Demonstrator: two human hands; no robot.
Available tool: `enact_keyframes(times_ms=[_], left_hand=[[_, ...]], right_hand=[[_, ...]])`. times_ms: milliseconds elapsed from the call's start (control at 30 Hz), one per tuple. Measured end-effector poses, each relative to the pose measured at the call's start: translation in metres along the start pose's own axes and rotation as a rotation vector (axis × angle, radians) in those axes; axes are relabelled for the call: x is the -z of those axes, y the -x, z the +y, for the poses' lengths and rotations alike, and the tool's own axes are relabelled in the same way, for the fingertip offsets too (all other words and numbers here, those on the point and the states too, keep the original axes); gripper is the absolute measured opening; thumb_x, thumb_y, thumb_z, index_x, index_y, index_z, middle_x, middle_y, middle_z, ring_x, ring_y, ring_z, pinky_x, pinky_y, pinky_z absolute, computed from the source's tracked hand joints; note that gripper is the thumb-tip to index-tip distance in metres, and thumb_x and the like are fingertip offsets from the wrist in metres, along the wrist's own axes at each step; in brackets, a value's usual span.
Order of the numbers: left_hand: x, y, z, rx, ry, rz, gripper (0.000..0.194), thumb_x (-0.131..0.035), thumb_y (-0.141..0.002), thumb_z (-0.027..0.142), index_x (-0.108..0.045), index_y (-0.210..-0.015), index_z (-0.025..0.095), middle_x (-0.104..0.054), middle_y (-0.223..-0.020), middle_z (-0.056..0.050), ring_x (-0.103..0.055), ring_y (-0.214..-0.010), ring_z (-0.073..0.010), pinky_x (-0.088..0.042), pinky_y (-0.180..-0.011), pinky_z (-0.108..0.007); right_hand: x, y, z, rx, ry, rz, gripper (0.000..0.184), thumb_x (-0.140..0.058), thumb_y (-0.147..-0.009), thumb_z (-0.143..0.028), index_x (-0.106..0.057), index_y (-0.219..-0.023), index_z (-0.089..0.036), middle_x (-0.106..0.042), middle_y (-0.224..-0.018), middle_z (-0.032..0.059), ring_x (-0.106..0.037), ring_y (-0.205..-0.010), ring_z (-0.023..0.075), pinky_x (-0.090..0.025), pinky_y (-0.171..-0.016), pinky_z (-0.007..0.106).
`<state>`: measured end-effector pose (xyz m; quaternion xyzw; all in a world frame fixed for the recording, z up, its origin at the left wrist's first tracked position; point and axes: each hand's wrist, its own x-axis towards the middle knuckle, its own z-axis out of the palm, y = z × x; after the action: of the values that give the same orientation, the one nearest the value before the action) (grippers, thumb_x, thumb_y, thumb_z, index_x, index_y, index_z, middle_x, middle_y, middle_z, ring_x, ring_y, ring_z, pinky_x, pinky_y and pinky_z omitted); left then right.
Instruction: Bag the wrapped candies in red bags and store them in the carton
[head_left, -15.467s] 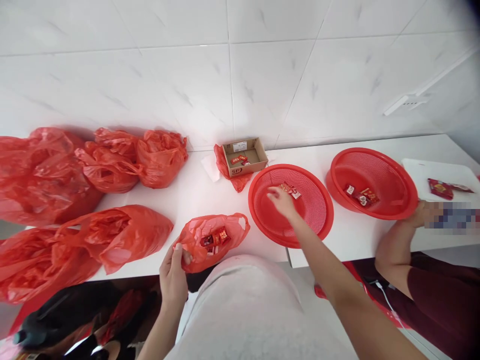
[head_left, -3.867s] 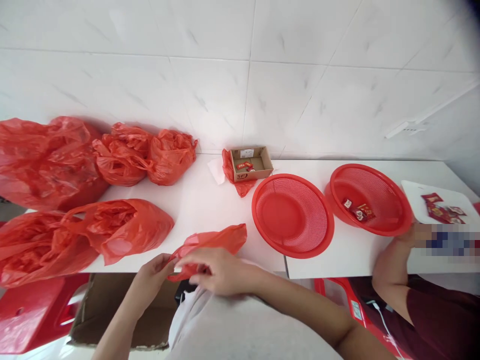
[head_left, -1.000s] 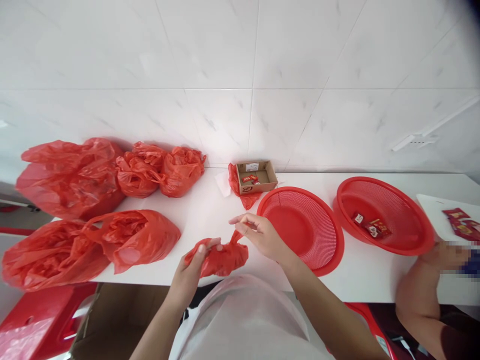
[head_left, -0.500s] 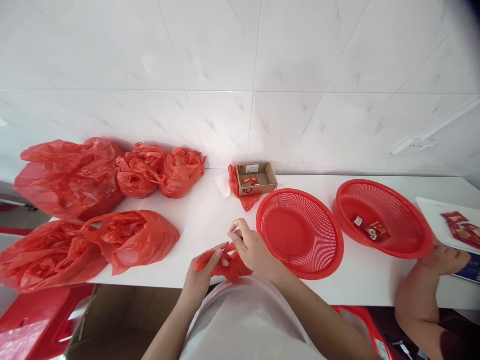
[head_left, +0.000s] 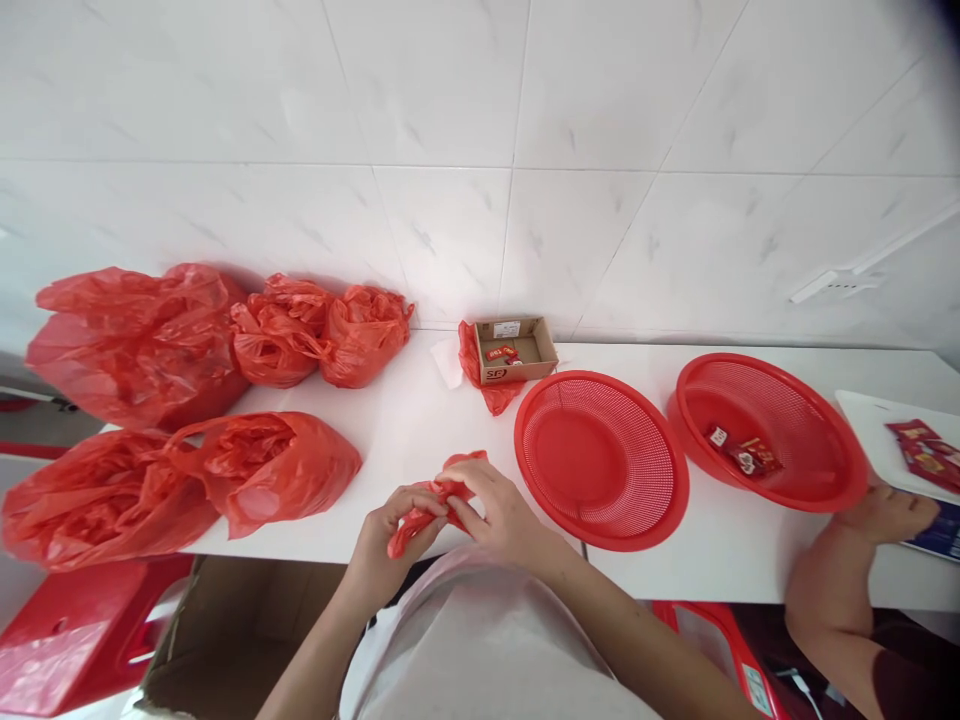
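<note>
Between my two hands, just over the table's front edge, is a crumpled red plastic bag [head_left: 406, 533]. My left hand [head_left: 386, 545] is closed on its left part, thumb and fingers pinching near the middle. My right hand [head_left: 491, 505] pinches the same bag from the other side, its fingertips almost meeting those of the left. Part of the bag is hidden behind the fingers. Right of my right hand stands a red mesh basket [head_left: 577, 470] with nothing in it. Beyond my hands, a small cardboard box [head_left: 517, 372] holds a few red packets and rests on a red bag.
Several filled red bags [head_left: 292, 470] crowd the table's left side. A second red basket [head_left: 795, 440] at right holds small packets. Another person's arm [head_left: 832, 570] rests at the right edge beside a white tray [head_left: 862, 430]. An open carton [head_left: 240, 640] stands below the table.
My right hand has come down and left to grip the bag beside my left hand. The bag has risen slightly and is now bunched between both hands' fingertips.
</note>
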<state>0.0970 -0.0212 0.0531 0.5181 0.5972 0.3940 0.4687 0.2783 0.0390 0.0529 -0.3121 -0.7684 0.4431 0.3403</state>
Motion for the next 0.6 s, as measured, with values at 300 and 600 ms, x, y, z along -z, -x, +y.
enact_keyframes(times_ms=[300,600], left_hand=[[-0.022,-0.007,-0.016,-0.052,-0.045,0.261,0.016,-0.065,-0.075,0.016,-0.051,-0.080,0.021,-0.067,-0.085,-0.001,-0.065,-0.075,-0.0157,-0.053,-0.066,-0.027],[-0.014,-0.005,-0.008,-0.260,-0.293,0.314,0.007,-0.061,-0.085,0.024,-0.067,-0.083,0.022,-0.068,-0.087,-0.004,-0.066,-0.078,-0.0162,-0.053,-0.068,-0.027]], right_hand=[[-0.015,0.005,0.000,-0.310,-0.302,-0.008,0.013,-0.053,-0.084,-0.014,-0.050,-0.093,-0.022,-0.061,-0.084,-0.0010,-0.059,-0.077,0.0134,-0.047,-0.072,0.027],[-0.004,-0.004,-0.003,-0.492,-0.576,-0.125,0.015,-0.056,-0.090,-0.031,-0.063,-0.091,-0.017,-0.065,-0.087,0.0028,-0.061,-0.082,0.0155,-0.047,-0.078,0.030]])
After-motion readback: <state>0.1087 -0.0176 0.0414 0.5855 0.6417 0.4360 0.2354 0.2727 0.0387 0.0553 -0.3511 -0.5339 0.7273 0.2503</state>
